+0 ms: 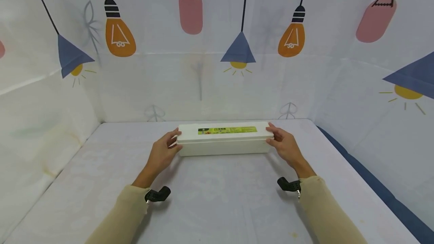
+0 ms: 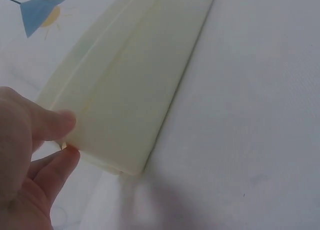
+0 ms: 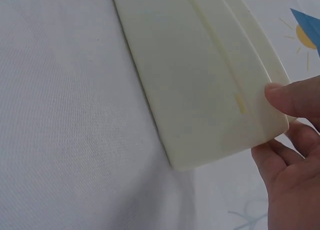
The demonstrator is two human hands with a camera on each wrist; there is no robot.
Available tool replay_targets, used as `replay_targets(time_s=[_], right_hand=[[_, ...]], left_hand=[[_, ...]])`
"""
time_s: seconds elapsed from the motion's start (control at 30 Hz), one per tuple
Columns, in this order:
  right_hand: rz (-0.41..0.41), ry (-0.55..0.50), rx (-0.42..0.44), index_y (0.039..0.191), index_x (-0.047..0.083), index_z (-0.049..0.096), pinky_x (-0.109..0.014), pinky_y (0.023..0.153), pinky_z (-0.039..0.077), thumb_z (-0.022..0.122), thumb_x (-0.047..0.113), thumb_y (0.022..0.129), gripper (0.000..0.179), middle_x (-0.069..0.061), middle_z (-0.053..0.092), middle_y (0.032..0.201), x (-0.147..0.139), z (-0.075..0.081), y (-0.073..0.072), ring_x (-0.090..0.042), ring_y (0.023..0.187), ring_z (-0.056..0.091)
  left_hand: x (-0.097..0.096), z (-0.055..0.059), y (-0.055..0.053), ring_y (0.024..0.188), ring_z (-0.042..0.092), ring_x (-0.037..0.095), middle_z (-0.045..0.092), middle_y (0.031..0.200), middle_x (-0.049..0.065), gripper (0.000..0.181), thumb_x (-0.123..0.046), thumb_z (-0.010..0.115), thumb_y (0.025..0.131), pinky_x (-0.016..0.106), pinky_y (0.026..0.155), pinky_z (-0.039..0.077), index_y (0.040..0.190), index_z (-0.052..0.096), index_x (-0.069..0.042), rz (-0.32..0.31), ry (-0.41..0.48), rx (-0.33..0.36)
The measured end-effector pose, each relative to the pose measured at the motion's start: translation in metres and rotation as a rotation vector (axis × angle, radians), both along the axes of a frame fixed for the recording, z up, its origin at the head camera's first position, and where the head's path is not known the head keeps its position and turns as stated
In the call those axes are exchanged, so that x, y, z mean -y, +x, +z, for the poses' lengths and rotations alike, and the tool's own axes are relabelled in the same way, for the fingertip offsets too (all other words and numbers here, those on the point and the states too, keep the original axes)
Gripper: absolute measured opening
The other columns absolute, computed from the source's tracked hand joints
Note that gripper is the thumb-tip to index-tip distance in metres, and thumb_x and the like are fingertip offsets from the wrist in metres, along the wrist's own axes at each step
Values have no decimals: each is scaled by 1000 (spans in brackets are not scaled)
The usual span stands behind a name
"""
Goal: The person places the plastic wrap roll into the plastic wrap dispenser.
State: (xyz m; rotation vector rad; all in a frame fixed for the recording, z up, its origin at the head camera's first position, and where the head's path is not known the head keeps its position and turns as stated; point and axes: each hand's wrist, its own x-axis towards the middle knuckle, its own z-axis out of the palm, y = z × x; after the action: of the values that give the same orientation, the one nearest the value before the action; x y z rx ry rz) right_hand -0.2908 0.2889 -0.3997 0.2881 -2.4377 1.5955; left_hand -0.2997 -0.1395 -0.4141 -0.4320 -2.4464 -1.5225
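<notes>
A long off-white lidded box point(image 1: 223, 147) lies crosswise on the white-covered table, with a yellow-green printed label point(image 1: 227, 130) along its top. My left hand point(image 1: 164, 153) holds the box's left end. In the left wrist view the thumb point(image 2: 62, 122) presses near the lid seam while the fingers point(image 2: 57, 170) curl against the end face. At the other end my right hand point(image 1: 286, 147) grips the box in much the same way. Its thumb point(image 3: 282, 100) sits at the corner by the lid edge, and its fingers point(image 3: 275, 160) are bent against the end.
White sheeting point(image 1: 162, 86) printed with hanging lamps rises behind the table and along both sides. A dark blue strip point(image 1: 369, 180) runs down beyond the table's right edge. Black camera mounts point(image 1: 157, 194) are strapped at both wrists.
</notes>
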Motion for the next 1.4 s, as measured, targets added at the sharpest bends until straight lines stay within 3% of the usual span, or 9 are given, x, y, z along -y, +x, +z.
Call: replay_targets(time_s=[0.43, 0.93, 1.17, 1.4], right_hand=[[-43, 96, 29, 142, -4, 51, -45, 114, 31, 64, 3, 98, 47, -11, 34, 159, -5, 1, 5, -32, 144, 36], [-47, 104, 40, 144, -2, 50, -46, 112, 33, 63, 4, 98, 48, -12, 35, 158, -6, 1, 4, -35, 143, 36], [-78, 90, 43, 145, -3, 48, -48, 108, 38, 64, 5, 96, 51, -16, 41, 155, -2, 0, 4, -38, 139, 43], [-130, 103, 89, 147, 0, 46, -50, 106, 41, 63, 16, 100, 52, -18, 45, 152, -9, 2, 15, -37, 138, 44]], left_hand=[[-3, 0, 1, 129, 54, 33, 40, 156, 9, 53, 6, 70, 90, 32, 98, 48, 140, 55, -3, 0, -47, -7], [0, -1, -2, 130, 53, 34, 37, 158, 7, 56, 2, 70, 92, 37, 99, 49, 145, 54, -7, -5, -36, 38], [7, -1, 3, 130, 54, 33, 38, 158, 7, 56, -5, 71, 93, 39, 97, 50, 146, 53, -9, 15, -42, 58], [22, -2, 10, 125, 58, 32, 54, 145, 11, 52, -15, 71, 95, 45, 95, 52, 143, 55, -10, 52, -130, 50]])
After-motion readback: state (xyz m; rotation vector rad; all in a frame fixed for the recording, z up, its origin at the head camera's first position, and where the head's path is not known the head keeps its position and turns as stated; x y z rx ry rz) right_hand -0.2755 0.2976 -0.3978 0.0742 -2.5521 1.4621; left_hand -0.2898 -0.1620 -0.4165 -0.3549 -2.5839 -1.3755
